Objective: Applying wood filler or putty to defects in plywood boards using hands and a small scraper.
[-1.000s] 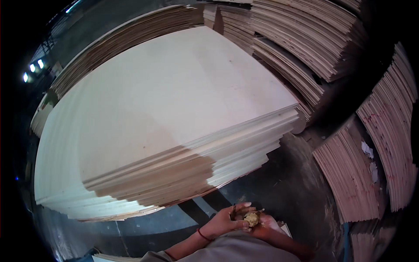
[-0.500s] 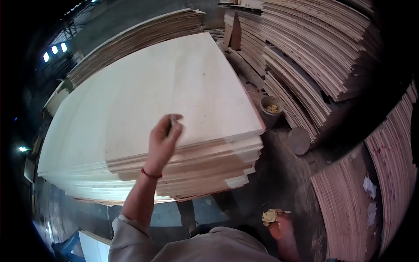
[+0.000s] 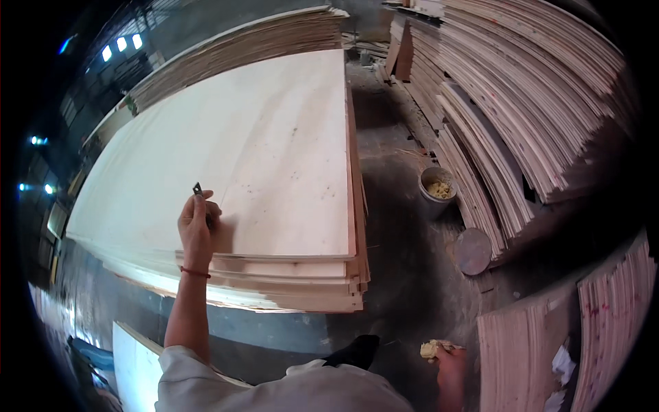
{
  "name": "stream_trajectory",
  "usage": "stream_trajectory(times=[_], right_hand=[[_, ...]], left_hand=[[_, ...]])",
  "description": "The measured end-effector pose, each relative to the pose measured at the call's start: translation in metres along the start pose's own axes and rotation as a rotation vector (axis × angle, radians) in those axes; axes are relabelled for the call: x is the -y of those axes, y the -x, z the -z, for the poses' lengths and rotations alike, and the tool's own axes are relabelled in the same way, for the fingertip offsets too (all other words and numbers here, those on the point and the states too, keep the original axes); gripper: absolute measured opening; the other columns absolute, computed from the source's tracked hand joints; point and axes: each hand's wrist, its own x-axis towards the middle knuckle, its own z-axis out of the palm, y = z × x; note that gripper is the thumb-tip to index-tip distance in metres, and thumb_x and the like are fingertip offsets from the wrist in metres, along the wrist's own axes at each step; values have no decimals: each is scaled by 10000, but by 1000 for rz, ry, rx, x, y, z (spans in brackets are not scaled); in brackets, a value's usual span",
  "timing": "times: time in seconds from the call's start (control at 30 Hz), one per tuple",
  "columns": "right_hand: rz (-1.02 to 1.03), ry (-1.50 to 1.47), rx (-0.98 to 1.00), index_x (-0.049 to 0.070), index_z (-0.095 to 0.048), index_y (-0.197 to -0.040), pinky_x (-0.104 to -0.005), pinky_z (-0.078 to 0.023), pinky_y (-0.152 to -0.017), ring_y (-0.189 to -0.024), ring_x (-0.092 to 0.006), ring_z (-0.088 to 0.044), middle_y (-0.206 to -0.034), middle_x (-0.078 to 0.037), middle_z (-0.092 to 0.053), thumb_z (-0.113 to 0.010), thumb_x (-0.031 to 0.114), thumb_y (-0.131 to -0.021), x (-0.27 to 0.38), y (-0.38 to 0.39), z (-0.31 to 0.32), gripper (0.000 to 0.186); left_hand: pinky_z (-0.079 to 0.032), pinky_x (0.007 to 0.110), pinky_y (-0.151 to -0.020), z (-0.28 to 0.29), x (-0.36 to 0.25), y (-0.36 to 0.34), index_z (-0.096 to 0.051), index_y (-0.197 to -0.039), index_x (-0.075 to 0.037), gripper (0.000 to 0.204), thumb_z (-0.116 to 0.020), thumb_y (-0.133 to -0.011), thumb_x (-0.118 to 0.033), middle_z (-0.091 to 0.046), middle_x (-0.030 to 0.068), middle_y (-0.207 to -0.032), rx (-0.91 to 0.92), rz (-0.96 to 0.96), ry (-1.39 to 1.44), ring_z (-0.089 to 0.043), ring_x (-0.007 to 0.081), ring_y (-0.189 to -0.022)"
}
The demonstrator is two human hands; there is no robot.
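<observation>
A wide stack of pale wood panels (image 3: 288, 172) lies in front of me, with small dark specks on its top sheet. Over the near part of that sheet, my left hand (image 3: 197, 223) is closed on a small dark flat tool (image 3: 198, 188), its tip poking up past my fingers. The tool's exact kind is unclear. A red band circles my left wrist. Low on the right, beside the stack and away from it, my right hand (image 3: 449, 364) grips something carrying a lump of yellow putty (image 3: 430, 349). Whatever supports the putty is mostly hidden.
A bucket (image 3: 437, 189) with yellow material inside stands on the floor right of the stack, near a round grey lid-like disc (image 3: 473, 251). Tall piles of sheets (image 3: 528, 89) line the right side. Another panel pile (image 3: 240, 51) stands behind.
My view has turned, shifting the stack left and showing more floor on its right. My left hand is now upright with the tool tip showing. The right hand still holds the putty low.
</observation>
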Motion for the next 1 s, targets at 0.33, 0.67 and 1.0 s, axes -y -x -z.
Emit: stream_trajectory(times=[0.33,0.67,1.0], right_hand=[[471,454,300,-81,-702,-1031,-282,-542,-804,-888,-137,-675,-956,-86,-724,-628,-24,-886,211,-190,-101,173],[790,632,1104,-25,-723,-1008,-291,-541,-836,-915,-159,-689,-963,-87,-728,-613,-40,-856,384,-247,-390,188],[1278,903,1221,-13,-710,-773,-361,-520,-626,-642,-269,-652,-717,-164,-688,-655,144,-773,378,-254,-620,167]], left_hand=[[-394,190,-618,-14,-4,-18,-644,-1146,-30,225,-503,-1074,-188,-616,-11,-800,-179,148,-67,-501,36,-676],[-422,195,-644,-82,7,-13,-637,-1154,-19,222,-487,-1073,-161,-587,-22,-810,-203,267,-251,-496,37,-705],[-462,221,-734,-107,-7,-23,-581,-1250,6,255,-420,-1087,-106,-597,6,-861,-395,211,-466,-519,63,-755]])
